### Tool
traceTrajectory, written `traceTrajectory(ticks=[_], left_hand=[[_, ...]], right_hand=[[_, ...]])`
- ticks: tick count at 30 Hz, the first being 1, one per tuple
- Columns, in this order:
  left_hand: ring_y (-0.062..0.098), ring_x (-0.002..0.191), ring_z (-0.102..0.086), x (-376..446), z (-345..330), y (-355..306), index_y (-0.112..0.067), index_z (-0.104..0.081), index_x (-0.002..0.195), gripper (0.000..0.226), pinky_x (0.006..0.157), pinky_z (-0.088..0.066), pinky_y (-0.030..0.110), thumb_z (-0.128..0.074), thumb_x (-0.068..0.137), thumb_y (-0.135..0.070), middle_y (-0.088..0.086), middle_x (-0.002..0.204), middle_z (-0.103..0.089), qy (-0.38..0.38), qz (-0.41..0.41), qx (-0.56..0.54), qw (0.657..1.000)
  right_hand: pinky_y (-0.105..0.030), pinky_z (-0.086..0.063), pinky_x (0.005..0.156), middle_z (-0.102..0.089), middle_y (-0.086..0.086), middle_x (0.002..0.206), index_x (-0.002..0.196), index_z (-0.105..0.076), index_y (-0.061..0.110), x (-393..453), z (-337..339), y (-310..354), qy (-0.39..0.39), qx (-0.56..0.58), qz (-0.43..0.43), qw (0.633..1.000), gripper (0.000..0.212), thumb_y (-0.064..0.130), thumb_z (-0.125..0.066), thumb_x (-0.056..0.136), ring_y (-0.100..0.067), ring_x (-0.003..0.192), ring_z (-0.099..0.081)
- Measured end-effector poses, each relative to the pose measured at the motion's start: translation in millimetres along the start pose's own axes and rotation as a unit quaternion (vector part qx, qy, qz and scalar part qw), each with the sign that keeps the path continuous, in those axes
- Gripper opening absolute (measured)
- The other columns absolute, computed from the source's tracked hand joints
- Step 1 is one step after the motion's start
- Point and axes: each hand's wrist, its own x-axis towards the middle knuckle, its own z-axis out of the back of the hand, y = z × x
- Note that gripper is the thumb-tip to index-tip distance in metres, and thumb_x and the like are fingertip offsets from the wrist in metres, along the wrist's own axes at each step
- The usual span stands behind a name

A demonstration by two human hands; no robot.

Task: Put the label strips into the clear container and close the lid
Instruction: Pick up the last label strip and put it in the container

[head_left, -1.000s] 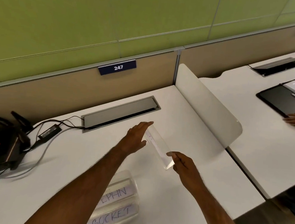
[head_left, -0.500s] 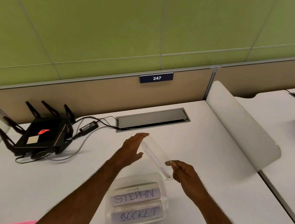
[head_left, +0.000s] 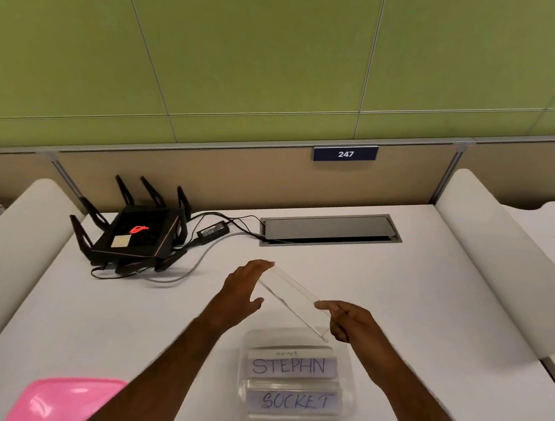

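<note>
A clear container [head_left: 348, 405] sits on the white desk near the front edge. Inside it lie label strips reading "STEPHN" [head_left: 290, 367] and "SOCKET" [head_left: 294, 401], with a third strip partly hidden behind them. Just above and behind the container I hold a clear label strip [head_left: 291, 294] slanted between both hands. My left hand [head_left: 243, 290] touches its far end with extended fingers. My right hand [head_left: 347, 320] pinches its near end. A pink lid [head_left: 65, 399] lies at the front left.
A black router [head_left: 135, 232] with antennas, a power adapter [head_left: 213, 231] and cables sit at the back left. A grey cable hatch [head_left: 331, 229] is set into the desk behind my hands. White dividers [head_left: 504, 261] flank the desk.
My head has turned left and down, bringing the container, router and pink lid into view. The clear strip stays held between both hands and has come nearer to the container.
</note>
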Motion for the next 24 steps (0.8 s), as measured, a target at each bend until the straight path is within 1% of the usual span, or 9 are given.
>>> traceTrajectory(ticks=[2,4,7,11,13,15,18,21,24], left_hand=[[0.006,0.142,-0.029,-10,1,6,-0.037,-0.027,0.15,0.081,0.113,-0.02,0.027,-0.073,0.085,-0.021,-0.016,0.155,-0.028,-0.005,-0.001,0.012,1.0],[0.005,0.143,-0.028,-21,1,11,-0.037,-0.027,0.15,0.082,0.114,-0.024,0.03,-0.074,0.085,-0.023,-0.016,0.157,-0.026,-0.009,-0.007,0.026,1.0],[0.006,0.141,-0.028,-34,1,16,-0.035,-0.031,0.149,0.08,0.111,-0.025,0.027,-0.076,0.084,-0.027,-0.016,0.157,-0.026,-0.019,-0.022,0.046,0.999],[0.011,0.138,-0.034,-44,3,19,-0.032,-0.042,0.143,0.072,0.11,-0.034,0.031,-0.079,0.081,-0.029,-0.011,0.151,-0.037,-0.035,-0.033,0.054,0.997],[0.013,0.135,-0.037,-47,3,21,-0.03,-0.045,0.141,0.07,0.109,-0.039,0.034,-0.08,0.08,-0.029,-0.008,0.145,-0.042,-0.036,-0.041,0.061,0.997],[0.013,0.132,-0.039,-51,3,23,-0.028,-0.047,0.141,0.068,0.108,-0.041,0.033,-0.079,0.08,-0.03,-0.006,0.141,-0.045,-0.035,-0.047,0.066,0.996],[0.012,0.132,-0.039,-58,1,24,-0.029,-0.047,0.141,0.066,0.108,-0.038,0.03,-0.077,0.082,-0.035,-0.007,0.14,-0.047,-0.032,-0.05,0.071,0.996],[0.007,0.132,-0.041,-64,1,23,-0.03,-0.049,0.137,0.061,0.107,-0.035,0.026,-0.076,0.083,-0.041,-0.011,0.139,-0.05,-0.039,-0.052,0.059,0.996],[0.005,0.13,-0.045,-66,3,19,-0.029,-0.052,0.133,0.058,0.107,-0.033,0.023,-0.076,0.082,-0.044,-0.013,0.138,-0.054,-0.052,-0.043,0.033,0.997]], right_hand=[[-0.019,-0.04,0.069,-0.036,-0.001,0.064,0.117,-0.074,0.02,2,0,-2,0.023,0.003,-0.011,1.0,0.032,0.026,-0.045,0.107,-0.012,0.061,-0.037],[-0.021,-0.037,0.069,-0.034,-0.002,0.065,0.118,-0.074,0.02,4,0,-4,0.044,0.009,-0.023,0.999,0.033,0.024,-0.043,0.108,-0.013,0.062,-0.034],[-0.025,-0.032,0.067,-0.029,-0.004,0.066,0.12,-0.073,0.015,6,1,-8,0.069,0.031,-0.048,0.996,0.036,0.019,-0.04,0.108,-0.015,0.063,-0.029],[-0.024,-0.032,0.065,-0.028,-0.003,0.065,0.121,-0.073,0.011,9,4,-16,0.088,0.043,-0.076,0.992,0.038,0.018,-0.038,0.109,-0.013,0.061,-0.03],[-0.026,-0.03,0.065,-0.028,-0.003,0.065,0.121,-0.073,0.01,9,5,-20,0.089,0.052,-0.088,0.991,0.037,0.019,-0.039,0.108,-0.013,0.061,-0.029],[-0.028,-0.029,0.065,-0.028,-0.002,0.065,0.119,-0.073,0.009,10,6,-25,0.083,0.055,-0.098,0.99,0.037,0.022,-0.041,0.108,-0.013,0.061,-0.029],[-0.028,-0.031,0.065,-0.035,-0.003,0.064,0.115,-0.075,0.01,10,8,-32,0.061,0.039,-0.103,0.992,0.035,0.022,-0.042,0.108,-0.013,0.061,-0.035],[-0.03,-0.036,0.062,-0.051,-0.009,0.065,0.104,-0.077,0.009,11,11,-36,0.028,-0.01,-0.098,0.995,0.032,0.019,-0.046,0.106,-0.017,0.062,-0.044],[-0.034,-0.039,0.063,-0.061,-0.011,0.067,0.095,-0.076,0.008,11,12,-39,0.008,-0.047,-0.094,0.994,0.031,0.021,-0.05,0.105,-0.023,0.063,-0.051]])
